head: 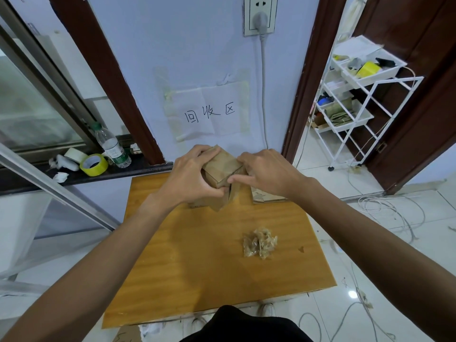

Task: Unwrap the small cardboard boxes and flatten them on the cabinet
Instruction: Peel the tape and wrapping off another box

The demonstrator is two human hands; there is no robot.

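both hands on a small box at the tabletop's far edge

on the window sill [74, 177] at left stand a yellow tape roll [93, 164] and a plastic water bottle [112, 146], its label too small to read. the left hand [190, 177] grips the small cardboard box [220, 170], fingers [209, 151] curled over its top, above more brown cardboard on the tabletop [197, 255]. a paper sign [209, 113] on the wall behind reads 回收区. the right hand [266, 172] pinches the box's right edge. crumpled clear wrap [259, 243] lies nearer. the white trolley [357, 95] has trays of oddments.
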